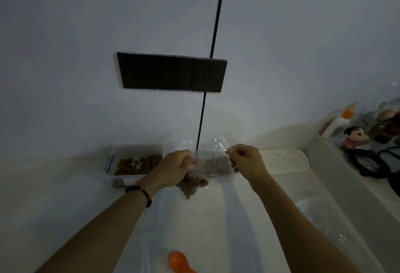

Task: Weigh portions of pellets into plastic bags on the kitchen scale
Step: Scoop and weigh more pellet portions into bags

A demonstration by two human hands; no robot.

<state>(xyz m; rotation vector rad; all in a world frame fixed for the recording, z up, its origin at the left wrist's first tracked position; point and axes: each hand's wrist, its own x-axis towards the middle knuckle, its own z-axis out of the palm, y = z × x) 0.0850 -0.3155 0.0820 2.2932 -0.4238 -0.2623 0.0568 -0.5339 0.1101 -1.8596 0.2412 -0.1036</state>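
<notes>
A clear plastic bag [213, 163] with brown pellets in it is held up over the white counter, near the wall. My left hand [173, 169] grips its left edge, and my right hand [246, 160] pinches its top right edge. A second clump of bagged pellets [191, 185] hangs below my left hand. A clear tub [112, 164] of brown pellets sits left of the bag against the wall. An orange scoop [179, 260] lies at the counter's near edge. I cannot make out the scale.
A white perforated tray [283, 161] lies to the right of the bag. Loose clear plastic [311, 205] lies on the counter at right. A shelf at far right holds a bottle with an orange cap [337, 122], a small figurine [351, 137] and dark cables [372, 162]. Dark wall sockets [172, 72] are above.
</notes>
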